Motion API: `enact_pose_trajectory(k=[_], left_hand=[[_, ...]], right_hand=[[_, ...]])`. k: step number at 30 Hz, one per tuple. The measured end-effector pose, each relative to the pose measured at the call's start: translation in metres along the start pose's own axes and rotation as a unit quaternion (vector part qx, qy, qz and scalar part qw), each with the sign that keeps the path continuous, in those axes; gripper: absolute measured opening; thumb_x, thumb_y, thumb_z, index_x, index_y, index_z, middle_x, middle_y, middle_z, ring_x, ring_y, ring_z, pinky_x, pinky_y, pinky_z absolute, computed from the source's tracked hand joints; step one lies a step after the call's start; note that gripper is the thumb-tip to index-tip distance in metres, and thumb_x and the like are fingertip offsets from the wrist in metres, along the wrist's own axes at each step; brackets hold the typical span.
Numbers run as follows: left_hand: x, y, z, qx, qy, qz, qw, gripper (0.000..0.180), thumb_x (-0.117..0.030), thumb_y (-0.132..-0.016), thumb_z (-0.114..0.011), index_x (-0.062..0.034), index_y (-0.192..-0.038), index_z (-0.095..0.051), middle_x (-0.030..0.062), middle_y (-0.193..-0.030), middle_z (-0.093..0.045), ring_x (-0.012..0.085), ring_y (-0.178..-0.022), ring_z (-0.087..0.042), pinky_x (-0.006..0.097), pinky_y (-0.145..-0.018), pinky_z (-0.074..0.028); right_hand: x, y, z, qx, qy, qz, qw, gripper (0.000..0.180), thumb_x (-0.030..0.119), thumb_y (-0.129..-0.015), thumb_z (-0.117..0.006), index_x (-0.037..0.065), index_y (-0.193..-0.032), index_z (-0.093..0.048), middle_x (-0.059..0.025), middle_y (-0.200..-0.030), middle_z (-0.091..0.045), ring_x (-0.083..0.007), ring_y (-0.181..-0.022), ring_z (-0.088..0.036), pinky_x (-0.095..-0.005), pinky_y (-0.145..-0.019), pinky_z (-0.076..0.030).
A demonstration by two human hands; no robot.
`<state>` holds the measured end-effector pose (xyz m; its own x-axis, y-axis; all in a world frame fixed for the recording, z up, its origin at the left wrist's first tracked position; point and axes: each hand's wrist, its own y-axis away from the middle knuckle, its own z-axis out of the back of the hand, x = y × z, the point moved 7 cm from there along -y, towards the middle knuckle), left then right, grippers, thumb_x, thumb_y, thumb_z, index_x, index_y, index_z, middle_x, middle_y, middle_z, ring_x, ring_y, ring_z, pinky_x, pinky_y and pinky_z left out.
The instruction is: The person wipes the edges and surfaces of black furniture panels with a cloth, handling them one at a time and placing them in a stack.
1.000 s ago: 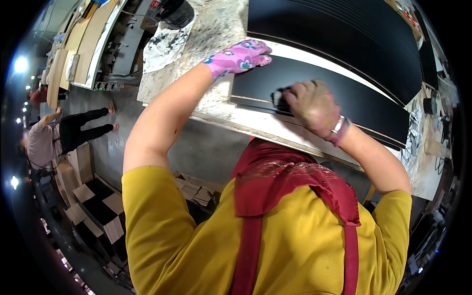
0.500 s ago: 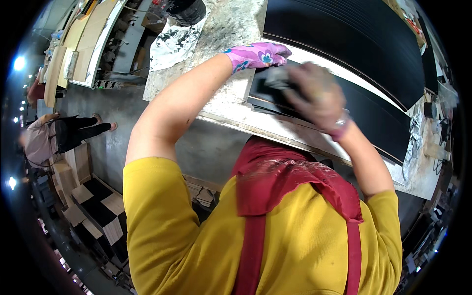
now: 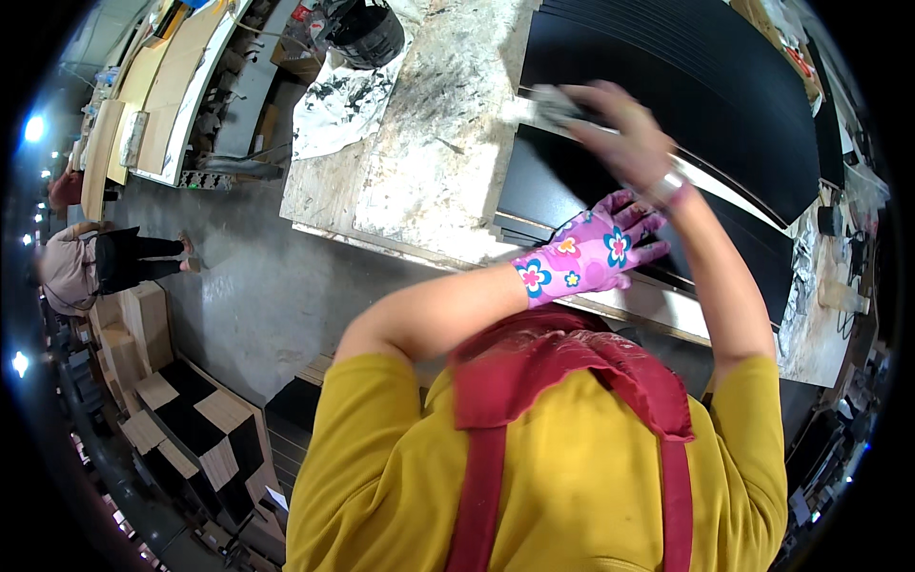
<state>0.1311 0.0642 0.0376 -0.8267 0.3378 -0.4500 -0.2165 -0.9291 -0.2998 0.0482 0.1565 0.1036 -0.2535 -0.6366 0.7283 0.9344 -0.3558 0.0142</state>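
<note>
My left hand [image 3: 600, 243] wears a purple flowered glove. Its fingers are spread over the near edge of a flat black board [image 3: 548, 176]. Above that board's far left edge is my right hand [image 3: 624, 138], bare and somewhat blurred, with a band at the wrist. It grips a pale grey wad [image 3: 555, 107], too smeared to tell whether rag or pad. Behind lies a row of larger black boards [image 3: 677, 57], ridged toward the far side. Both hands are above a pale, paint-stained worktable [image 3: 429, 133].
At the far left of the table stands a black-stained bucket [image 3: 370, 40] beside a white cloth [image 3: 335, 110] with black smears. A crumpled sheet and a clear container [image 3: 843, 296] lie at the right. Another person [image 3: 76, 267] stands across the floor, near stacked wooden pieces [image 3: 195, 419].
My left hand has come right and nearer, from the board's far left corner to its near edge, fingers now spread. My right hand has moved farther away with the pale wad.
</note>
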Motion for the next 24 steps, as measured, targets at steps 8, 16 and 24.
enact_pose_trajectory(k=[8,16,24], left_hand=[[0.016,-0.02,-0.034,-0.051,-0.024,0.073,0.996,0.062,-0.055,-0.095,-0.042,-0.0238,-0.147,-0.034,0.0099,-0.151,-0.035,0.0315,-0.14,-0.031,0.052,-0.114,-0.021],[0.032,-0.02,0.03,0.054,-0.107,0.141,0.983,0.072,-0.053,-0.087,-0.053,-0.0097,-0.144,-0.042,0.0188,-0.15,-0.036,0.0337,-0.142,-0.026,0.048,-0.116,-0.013],[0.109,0.038,0.068,-0.141,0.097,0.39,0.905,0.057,-0.024,-0.097,-0.055,-0.0039,-0.147,-0.034,0.0209,-0.146,-0.039,0.0326,-0.136,-0.036,0.039,-0.114,-0.025]], right_hand=[[0.042,-0.118,-0.136,0.046,0.117,0.098,0.987,0.044,0.033,-0.077,-0.072,0.008,-0.112,-0.067,-0.0172,-0.11,-0.064,-0.0329,-0.103,-0.062,-0.0419,-0.087,-0.049],[-0.075,0.11,0.073,-0.239,0.142,0.067,0.958,0.051,0.03,-0.086,-0.065,0.008,-0.131,-0.054,-0.0179,-0.131,-0.052,-0.035,-0.124,-0.049,-0.0436,-0.104,-0.039],[-0.236,0.361,0.236,-0.394,0.356,-0.262,0.806,0.062,0.035,-0.084,-0.068,0.011,-0.138,-0.048,-0.0205,-0.137,-0.047,-0.0378,-0.126,-0.045,-0.0456,-0.104,-0.039]])
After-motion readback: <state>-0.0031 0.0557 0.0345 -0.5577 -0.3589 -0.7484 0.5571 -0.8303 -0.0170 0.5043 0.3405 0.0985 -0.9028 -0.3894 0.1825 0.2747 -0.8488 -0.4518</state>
